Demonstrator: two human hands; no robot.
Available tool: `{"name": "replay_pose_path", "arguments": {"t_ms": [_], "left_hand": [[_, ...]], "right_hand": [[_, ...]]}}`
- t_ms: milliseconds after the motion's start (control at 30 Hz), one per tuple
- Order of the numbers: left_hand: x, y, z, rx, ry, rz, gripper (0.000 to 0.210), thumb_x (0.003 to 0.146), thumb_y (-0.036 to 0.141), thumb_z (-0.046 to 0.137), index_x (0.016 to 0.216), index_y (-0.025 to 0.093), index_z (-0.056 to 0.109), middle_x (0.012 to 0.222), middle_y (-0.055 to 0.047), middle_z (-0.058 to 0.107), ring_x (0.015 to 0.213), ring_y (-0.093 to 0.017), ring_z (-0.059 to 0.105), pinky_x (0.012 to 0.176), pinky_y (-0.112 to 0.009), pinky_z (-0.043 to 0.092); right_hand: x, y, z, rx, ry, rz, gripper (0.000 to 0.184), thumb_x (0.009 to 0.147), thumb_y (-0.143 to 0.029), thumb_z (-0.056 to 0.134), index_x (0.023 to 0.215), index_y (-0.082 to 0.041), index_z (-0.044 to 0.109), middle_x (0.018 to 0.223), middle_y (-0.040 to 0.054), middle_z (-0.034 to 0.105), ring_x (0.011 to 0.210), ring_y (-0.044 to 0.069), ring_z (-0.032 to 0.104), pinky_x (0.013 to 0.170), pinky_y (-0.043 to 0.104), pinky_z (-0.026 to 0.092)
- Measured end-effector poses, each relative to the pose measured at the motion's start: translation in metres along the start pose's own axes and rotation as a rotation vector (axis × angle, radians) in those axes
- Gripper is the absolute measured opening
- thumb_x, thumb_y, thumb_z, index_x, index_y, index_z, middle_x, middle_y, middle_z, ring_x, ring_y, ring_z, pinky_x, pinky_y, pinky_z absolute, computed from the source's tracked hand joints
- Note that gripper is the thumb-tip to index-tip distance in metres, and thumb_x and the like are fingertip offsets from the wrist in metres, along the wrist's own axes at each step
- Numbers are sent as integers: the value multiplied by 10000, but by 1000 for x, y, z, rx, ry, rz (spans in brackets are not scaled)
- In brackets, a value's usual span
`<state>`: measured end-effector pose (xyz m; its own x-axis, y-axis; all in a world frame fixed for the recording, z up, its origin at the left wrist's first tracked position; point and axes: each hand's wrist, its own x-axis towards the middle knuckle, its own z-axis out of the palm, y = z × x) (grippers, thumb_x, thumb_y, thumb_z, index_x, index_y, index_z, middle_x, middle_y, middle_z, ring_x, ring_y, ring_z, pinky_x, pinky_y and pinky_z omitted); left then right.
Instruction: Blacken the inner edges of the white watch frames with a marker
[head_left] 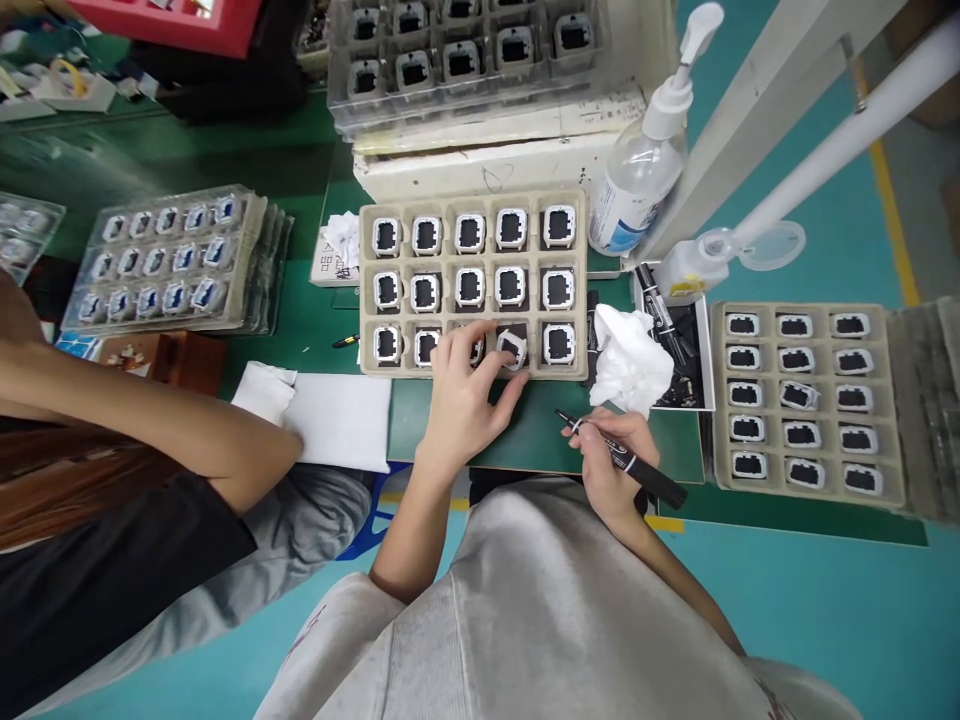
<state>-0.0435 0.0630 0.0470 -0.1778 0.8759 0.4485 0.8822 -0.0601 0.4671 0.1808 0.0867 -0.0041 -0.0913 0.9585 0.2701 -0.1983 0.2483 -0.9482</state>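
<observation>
My left hand [466, 402] reaches over the near row of a beige compartment tray [384, 373]. Its thumb and index finger pinch a white square watch case frame [513, 346] with a dark middle, which sits tilted in its compartment. The other fingers partly cover the frame beside it. In my right hand [611, 462], just off the tray's near right corner, is a black marker pen [646, 474]. Its uncapped tip points left toward the tray. Similar frames lie flat in the tray's other compartments.
To the right are a crumpled white tissue [632, 358], a box of markers [707, 365], a pump bottle [639, 175] and another tray of frames [810, 418]. Stacked clear trays [465, 90] stand behind. A co-worker's arm [172, 415] is at left, near a white cloth [345, 420].
</observation>
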Motion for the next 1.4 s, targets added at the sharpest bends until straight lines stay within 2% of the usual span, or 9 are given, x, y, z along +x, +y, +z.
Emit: {"name": "replay_pose_path", "arguments": {"t_ms": [67,233,400,567,733,867,1033,1233,1400], "left_hand": [[-3,0,2,-50,29,18,73,1214,326,770,1265,292,810,1623,-163,795,1477,-409,713,1220,-608,555],[-6,5,9,-140,62,-2,203,1208,305,773,1405,308,820,1439,-128,882,1359,-366,794,1197,-586,612],[-2,11,13,21,91,-31,91,1213,363,787,1252,305,844,1603,-146,843,1475,-411,739,1205,-637,576],[2,10,15,76,72,54,76,1216,347,811,1173,285,818,1591,-141,867,1476,-418,743,1200,-623,523],[3,14,13,-35,285,140,130,1162,235,910,1153,258,782,1406,-103,934,1262,-299,871,1105,-482,626],[-12,25,7,-276,361,-53,200,1144,234,927,1298,249,799,1317,-81,904,1162,-247,912,1016,-380,737],[-50,34,6,-457,282,-266,467,1205,359,857,1650,281,738,1420,-88,791,841,-127,839,810,-288,761],[-77,42,15,-635,146,-468,418,1145,468,947,1508,282,858,1433,-86,759,769,-93,824,800,-283,772],[-80,49,28,-915,54,-649,590,1014,554,1084,1442,261,803,1375,-83,872,943,-199,948,931,-324,793]], "right_hand": [[0,-1,0,9,0,1,196,1146,-381,904,1080,-320,729,764,-65,750,696,213,781,674,386,697],[1,-2,1,22,-7,1,180,1145,-356,902,1085,-321,736,773,-62,761,698,208,774,672,381,679],[1,-2,1,26,-14,7,162,1151,-339,892,1091,-320,742,782,-60,772,711,207,786,683,378,673],[0,-2,0,29,-12,0,162,1149,-336,902,1094,-313,752,785,-60,782,705,201,782,679,372,681],[-1,-1,0,24,-8,4,169,1151,-349,902,1085,-310,752,776,-59,775,691,201,776,673,376,695],[-1,0,1,38,-12,1,162,1151,-339,903,1089,-316,755,769,-65,763,687,195,768,681,375,704],[0,0,0,49,-20,-4,158,1151,-324,903,1090,-314,757,776,-59,764,682,194,757,647,361,675],[0,-1,0,55,-30,-6,142,1160,-309,892,1118,-320,757,786,-56,770,710,206,793,672,374,681],[0,-1,0,47,-32,2,144,1156,-313,902,1137,-324,760,796,-64,761,726,207,814,682,374,676]]}}
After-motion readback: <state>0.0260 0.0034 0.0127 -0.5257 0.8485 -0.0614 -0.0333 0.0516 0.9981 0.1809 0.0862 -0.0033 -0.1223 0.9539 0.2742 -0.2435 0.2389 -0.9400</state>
